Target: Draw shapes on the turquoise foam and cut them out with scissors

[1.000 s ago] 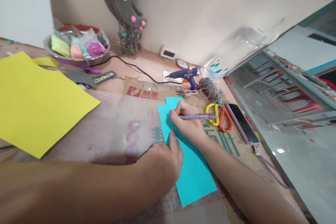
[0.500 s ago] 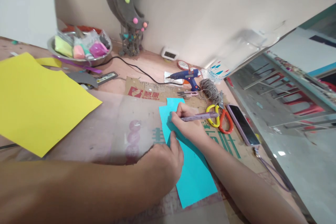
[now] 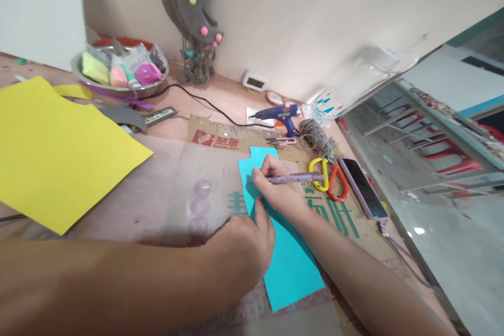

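A strip of bright blue paper (image 3: 293, 260) lies lengthwise before me, with a notched corner at its far end. My right hand (image 3: 277, 184) is closed round a purple pen (image 3: 295, 177); the tip points down at the left part of the paper, by its far end. Just below, my left hand (image 3: 250, 241) presses on the paper, its index finger stretched out and the other fingers bent loosely. Its thumb is hidden. Under the paper are a clear sheet and printed cardboard (image 3: 212, 136).
Yellow paper (image 3: 71, 155) lies at left. Beyond my right hand are scissors (image 3: 328, 178), a phone (image 3: 363, 189), grey yarn (image 3: 315, 135), thread snips (image 3: 281, 141) and a blue glue gun (image 3: 279, 114) with its cord. A metal bowl (image 3: 118, 86) holds bagged clay-like lumps.
My right hand and the pen have shifted slightly left across the blue paper, and the pen lies a little flatter. My left hand stays in place.
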A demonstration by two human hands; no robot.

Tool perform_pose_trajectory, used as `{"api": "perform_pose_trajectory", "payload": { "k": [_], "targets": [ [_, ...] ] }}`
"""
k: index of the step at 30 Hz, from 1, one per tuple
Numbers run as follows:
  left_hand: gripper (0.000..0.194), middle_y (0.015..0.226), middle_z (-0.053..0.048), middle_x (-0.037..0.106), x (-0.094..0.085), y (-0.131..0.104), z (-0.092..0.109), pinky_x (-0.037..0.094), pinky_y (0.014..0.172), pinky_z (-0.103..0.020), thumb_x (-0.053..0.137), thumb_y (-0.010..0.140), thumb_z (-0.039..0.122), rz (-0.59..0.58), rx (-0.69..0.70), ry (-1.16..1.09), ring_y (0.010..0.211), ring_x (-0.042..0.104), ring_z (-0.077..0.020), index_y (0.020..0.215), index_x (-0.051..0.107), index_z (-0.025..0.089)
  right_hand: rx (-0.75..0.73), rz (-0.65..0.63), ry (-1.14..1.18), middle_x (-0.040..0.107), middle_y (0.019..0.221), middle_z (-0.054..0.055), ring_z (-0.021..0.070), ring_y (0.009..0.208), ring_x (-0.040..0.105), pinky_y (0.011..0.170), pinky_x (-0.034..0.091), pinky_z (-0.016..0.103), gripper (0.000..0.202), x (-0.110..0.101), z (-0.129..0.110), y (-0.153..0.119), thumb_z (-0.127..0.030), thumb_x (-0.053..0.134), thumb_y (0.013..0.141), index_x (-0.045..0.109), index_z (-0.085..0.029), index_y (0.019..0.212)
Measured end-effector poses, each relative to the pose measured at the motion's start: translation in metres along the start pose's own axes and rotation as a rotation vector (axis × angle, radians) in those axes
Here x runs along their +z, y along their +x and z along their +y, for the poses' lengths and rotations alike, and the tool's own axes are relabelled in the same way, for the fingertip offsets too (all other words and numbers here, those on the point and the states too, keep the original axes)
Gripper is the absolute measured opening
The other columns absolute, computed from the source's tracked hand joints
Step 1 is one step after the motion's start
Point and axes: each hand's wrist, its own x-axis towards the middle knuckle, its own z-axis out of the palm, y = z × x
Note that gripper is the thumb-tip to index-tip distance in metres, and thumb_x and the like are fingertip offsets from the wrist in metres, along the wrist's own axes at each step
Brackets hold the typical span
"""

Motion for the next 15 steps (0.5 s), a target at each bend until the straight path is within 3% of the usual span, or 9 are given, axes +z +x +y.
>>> {"api": "perform_pose_trajectory", "payload": {
  "k": [15],
  "targets": [
    [0.041,0.125,-0.028,0.063,0.0011,0.0000,0.0014,0.034,0.040,-0.028,0.048,0.094,0.029,0.013,-0.011,0.006,0.047,0.057,-0.0136,0.121,0.066,0.003,-0.013,-0.060,-0.010,0.038,0.053,-0.008,0.0103,0.048,0.037,0.047,0.028,0.024,0.026,0.0025,0.0039,0.0002,-0.034,0.055,0.085,0.038,-0.023,0.068]
  ]
}}
